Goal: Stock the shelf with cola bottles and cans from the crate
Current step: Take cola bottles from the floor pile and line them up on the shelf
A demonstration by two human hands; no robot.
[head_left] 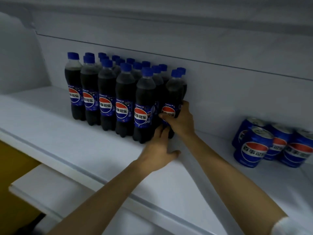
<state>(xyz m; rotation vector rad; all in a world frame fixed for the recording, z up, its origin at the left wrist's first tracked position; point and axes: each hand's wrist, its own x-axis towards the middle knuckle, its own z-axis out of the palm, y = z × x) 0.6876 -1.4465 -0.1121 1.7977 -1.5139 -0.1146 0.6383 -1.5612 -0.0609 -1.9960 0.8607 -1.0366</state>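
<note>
Several cola bottles (105, 92) with blue caps stand in rows on the white shelf (84, 143). My right hand (181, 119) grips the rightmost bottle (174, 92) around its label, thumb across the front. My left hand (159, 150) reaches to the base of that bottle, its fingers straight against the bottom and its thumb spread over the shelf. Several blue cola cans (254, 146) stand in a cluster at the far right of the same shelf.
The shelf's back wall (220, 85) rises close behind the bottles. A bare stretch of shelf lies between bottles and cans. A lower white shelf (42, 189) juts out at bottom left, with a yellow surface (15, 167) beside it.
</note>
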